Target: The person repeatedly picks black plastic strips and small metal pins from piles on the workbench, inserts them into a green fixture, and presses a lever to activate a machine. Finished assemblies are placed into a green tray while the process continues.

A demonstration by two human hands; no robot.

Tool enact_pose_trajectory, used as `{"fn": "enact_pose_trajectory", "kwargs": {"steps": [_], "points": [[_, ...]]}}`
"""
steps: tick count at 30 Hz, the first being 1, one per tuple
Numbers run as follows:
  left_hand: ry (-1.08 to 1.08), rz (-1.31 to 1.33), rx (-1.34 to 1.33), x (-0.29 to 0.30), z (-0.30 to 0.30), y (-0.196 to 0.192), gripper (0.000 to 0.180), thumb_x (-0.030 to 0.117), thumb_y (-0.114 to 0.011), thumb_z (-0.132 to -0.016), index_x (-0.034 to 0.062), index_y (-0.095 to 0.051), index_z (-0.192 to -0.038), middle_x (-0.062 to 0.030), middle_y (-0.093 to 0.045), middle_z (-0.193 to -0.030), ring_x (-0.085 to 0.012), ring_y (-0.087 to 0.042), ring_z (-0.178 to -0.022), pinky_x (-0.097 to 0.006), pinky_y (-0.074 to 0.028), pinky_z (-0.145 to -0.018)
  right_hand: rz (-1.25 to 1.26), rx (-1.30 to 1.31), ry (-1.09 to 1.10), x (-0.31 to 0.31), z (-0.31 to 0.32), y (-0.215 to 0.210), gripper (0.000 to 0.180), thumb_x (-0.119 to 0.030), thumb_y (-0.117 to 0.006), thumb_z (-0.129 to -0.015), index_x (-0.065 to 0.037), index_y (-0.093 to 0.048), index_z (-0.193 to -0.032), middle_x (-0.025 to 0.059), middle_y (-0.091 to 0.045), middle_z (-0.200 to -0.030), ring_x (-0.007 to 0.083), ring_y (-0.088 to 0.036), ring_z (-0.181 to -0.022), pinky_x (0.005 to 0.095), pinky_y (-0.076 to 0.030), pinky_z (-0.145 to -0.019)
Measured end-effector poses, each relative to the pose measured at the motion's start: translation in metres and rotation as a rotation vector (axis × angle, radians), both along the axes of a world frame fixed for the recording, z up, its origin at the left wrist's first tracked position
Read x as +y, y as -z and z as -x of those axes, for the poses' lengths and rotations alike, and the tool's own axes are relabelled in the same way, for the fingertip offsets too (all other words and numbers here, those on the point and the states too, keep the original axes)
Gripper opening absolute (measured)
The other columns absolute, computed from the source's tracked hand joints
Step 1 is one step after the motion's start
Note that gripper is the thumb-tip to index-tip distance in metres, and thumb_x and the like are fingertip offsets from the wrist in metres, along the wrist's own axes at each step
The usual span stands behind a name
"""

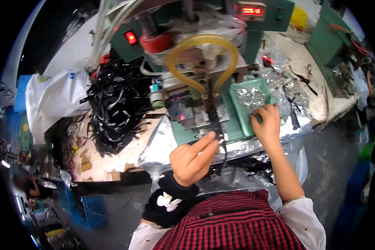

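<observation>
"Biggest first?"

"Far side, centre: a bulky green metal press (252,46), with a looped, translucent yellow tube (203,39) at the front. To the left, a big tangled heap of glossy black strips (116,104). Right of centre, a green plastic tray (246,121), long axis far to near, near end angled slightly right."

"And the hands, together or apart?"

"Apart. Left hand (193,160) on the near side, left of the tray, fingers curled, tips pointing far and right. Right hand (267,126) at the tray's near right side, thumb and forefinger bent inward over the edge. Any pinch on something there: impossible to tell."

"Which way from the left hand to the single strip?"

"Far and slightly right: a narrow, limp black strip (216,125), below the tube, long axis far to near, near end dangling. Right at the left fingertips, apparently touching; too blurred to tell a firm pinch from a light touch. Left hand clearly nearer; right hand off to the right, across the tray."

"Smallest?"

"Small, shiny, silvery metal pieces (251,96), heaped in the tray's far part. From the right hand, far and slightly left, near the fingertips. From the strip, far and right."
</observation>
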State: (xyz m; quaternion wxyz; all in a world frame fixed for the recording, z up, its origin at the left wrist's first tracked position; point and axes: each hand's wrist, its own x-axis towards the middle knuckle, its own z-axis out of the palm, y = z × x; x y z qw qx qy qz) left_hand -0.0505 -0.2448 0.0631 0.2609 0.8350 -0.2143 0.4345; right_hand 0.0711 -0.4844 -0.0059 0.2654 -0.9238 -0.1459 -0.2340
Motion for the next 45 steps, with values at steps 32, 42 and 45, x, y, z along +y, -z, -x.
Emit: {"fn": "enact_pose_trajectory", "kwargs": {"steps": [32, 42, 45], "points": [[-0.588, -0.152, 0.418, 0.163, -0.071, 0.104, 0.010, 0.015, -0.073, -0.085, 0.0084, -0.073, -0.092, -0.0113, -0.069, -0.086, -0.0340, -0.068, -0.077, -0.040, -0.054, -0.067, -0.442, 0.059, -0.396, 0.026, 0.031, -0.085, 0.016, -0.002, -0.072, -0.084, -0.003, -0.076, -0.100, 0.0112, -0.073, -0.097, 0.0268, -0.067, -0.093, 0.0378, -0.051, -0.085], [-0.014, 0.927, 0.159, 0.079, -0.010, -0.011, 0.010, 0.003, -0.063, -0.098, -0.0050, -0.067, -0.103, -0.0174, -0.072, -0.098, -0.0172, -0.068, -0.071, -0.023, -0.050, -0.057, -1.029, 0.386, -0.376, 0.098, 0.022, -0.071, 0.046, -0.004, -0.074, -0.086, 0.001, -0.059, -0.129, 0.0065, -0.071, -0.096, 0.0107, -0.062, -0.097, 0.0277, -0.048, -0.091], [0.212, 0.685, -0.025, 0.050, -0.023, -0.065, 0.007, -0.005, -0.063, -0.094, -0.0056, -0.065, -0.100, -0.0227, -0.071, -0.097, -0.0216, -0.068, -0.068, -0.025, -0.055, -0.061, -1.067, 0.433, -0.459, 0.101, 0.031, -0.089, 0.049, -0.003, -0.074, -0.085, 0.001, -0.058, -0.131, 0.0055, -0.072, -0.094, 0.0099, -0.063, -0.096, 0.0281, -0.048, -0.091]]}}
